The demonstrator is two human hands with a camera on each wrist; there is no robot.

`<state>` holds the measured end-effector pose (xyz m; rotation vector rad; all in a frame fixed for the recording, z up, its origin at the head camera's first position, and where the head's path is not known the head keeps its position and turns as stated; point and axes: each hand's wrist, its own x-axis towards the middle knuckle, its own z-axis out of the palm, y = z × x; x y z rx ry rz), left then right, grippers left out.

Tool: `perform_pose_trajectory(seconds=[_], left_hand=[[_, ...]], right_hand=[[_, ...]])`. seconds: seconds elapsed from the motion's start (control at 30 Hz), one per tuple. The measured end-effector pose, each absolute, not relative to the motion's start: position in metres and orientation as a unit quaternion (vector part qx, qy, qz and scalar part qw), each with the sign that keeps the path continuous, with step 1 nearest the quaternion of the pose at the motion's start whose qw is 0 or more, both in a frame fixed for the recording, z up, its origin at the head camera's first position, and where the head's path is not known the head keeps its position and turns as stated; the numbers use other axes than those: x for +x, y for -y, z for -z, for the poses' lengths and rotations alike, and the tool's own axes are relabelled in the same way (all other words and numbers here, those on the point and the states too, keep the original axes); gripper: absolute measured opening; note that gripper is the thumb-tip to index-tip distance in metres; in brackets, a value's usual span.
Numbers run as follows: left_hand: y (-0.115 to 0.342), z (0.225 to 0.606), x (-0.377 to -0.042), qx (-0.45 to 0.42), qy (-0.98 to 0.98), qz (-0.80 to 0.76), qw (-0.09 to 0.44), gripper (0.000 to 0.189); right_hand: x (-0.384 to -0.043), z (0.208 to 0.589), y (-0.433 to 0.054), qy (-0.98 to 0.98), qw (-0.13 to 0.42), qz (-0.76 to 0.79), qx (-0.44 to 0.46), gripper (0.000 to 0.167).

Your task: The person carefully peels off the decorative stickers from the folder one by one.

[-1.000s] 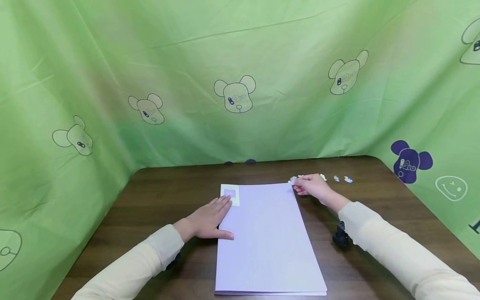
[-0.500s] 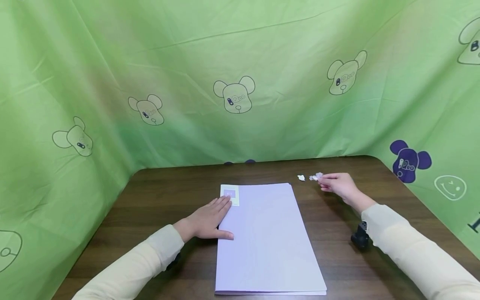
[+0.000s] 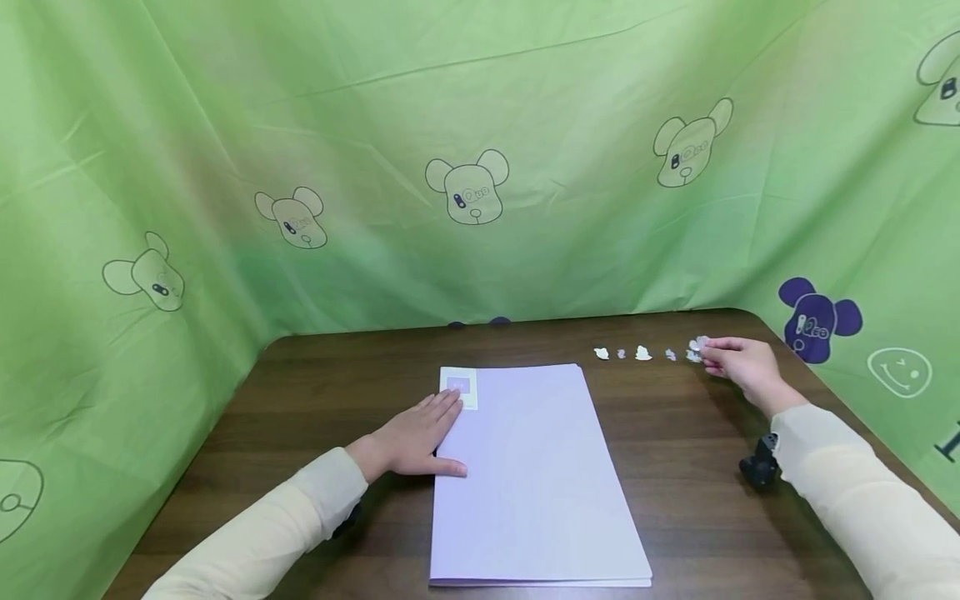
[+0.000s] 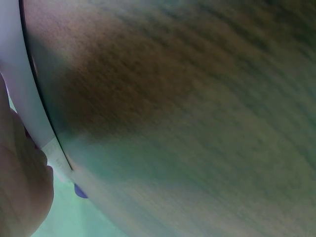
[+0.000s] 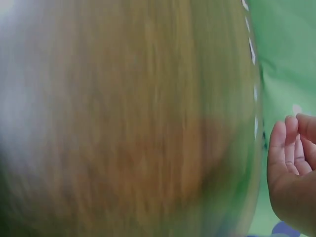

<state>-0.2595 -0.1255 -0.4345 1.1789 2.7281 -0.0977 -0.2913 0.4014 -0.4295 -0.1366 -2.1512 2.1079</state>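
A large lavender folder or folded sheet [image 3: 536, 475] lies on the table, with a small white label [image 3: 469, 400] at its far left corner. My left hand [image 3: 417, 436] rests flat on its left side, fingers straight and touching the label. At the table's far right, my right hand [image 3: 742, 365] pinches a small pale, petal-edged paper piece [image 3: 699, 343] between thumb and fingers. The right wrist view shows the pinched piece [image 5: 296, 109] only as a pale blur. Just beneath it, another pale cut-out [image 3: 693, 357] lies on the table.
Along the far edge of the brown wooden table [image 3: 322, 400], several small white and pale cut-outs [image 3: 643, 353] lie in a row. A green curtain [image 3: 375, 275] with mouse-head prints hangs close behind the table and at both sides.
My right hand has moved right along the row, from the folder's far right corner to the last cut-out, carrying the pale piece. My left hand and the lavender folder have stayed in place.
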Motion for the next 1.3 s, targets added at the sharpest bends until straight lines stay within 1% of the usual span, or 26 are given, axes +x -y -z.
perform_pose_trajectory(seconds=[0.13, 0.37, 0.57, 0.6, 0.63, 0.7, 0.73, 0.83, 0.97, 1.13, 1.3], left_hand=[[0.126, 0.435, -0.260, 0.392, -0.915, 0.033, 0.087, 0.109], [0.127, 0.435, -0.260, 0.391, -0.916, 0.036, 0.086, 0.110], [0.126, 0.433, -0.260, 0.391, -0.915, 0.035, 0.089, 0.109], [0.126, 0.433, -0.259, 0.391, -0.915, 0.035, 0.089, 0.109], [0.126, 0.432, -0.259, 0.391, -0.915, 0.036, 0.089, 0.109], [0.126, 0.432, -0.259, 0.392, -0.915, 0.035, 0.089, 0.108], [0.126, 0.431, -0.259, 0.393, -0.915, 0.034, 0.088, 0.108], [0.125, 0.431, -0.259, 0.394, -0.914, 0.033, 0.090, 0.108], [0.125, 0.432, -0.259, 0.391, -0.915, 0.034, 0.093, 0.109], [0.124, 0.432, -0.258, 0.389, -0.916, 0.035, 0.094, 0.110], [0.124, 0.431, -0.258, 0.388, -0.916, 0.038, 0.092, 0.110]], right_hand=[[-0.293, 0.434, -0.416, 0.700, 0.067, -0.709, -0.058, 0.032], [-0.300, 0.438, -0.432, 0.752, 0.067, -0.647, -0.105, 0.033], [-0.302, 0.442, -0.443, 0.762, 0.052, -0.637, -0.105, 0.038], [-0.302, 0.443, -0.444, 0.764, 0.052, -0.634, -0.104, 0.037], [-0.302, 0.444, -0.445, 0.772, 0.053, -0.625, -0.103, 0.030], [-0.303, 0.445, -0.445, 0.792, 0.058, -0.598, -0.105, 0.010], [-0.303, 0.446, -0.445, 0.804, 0.062, -0.582, -0.105, 0.004], [-0.303, 0.447, -0.444, 0.845, 0.080, -0.519, -0.100, 0.022], [-0.303, 0.449, -0.444, 0.870, 0.096, -0.477, -0.086, 0.020], [-0.303, 0.453, -0.445, 0.875, 0.098, -0.467, -0.080, 0.029], [-0.305, 0.454, -0.446, 0.887, 0.106, -0.441, -0.083, 0.033]])
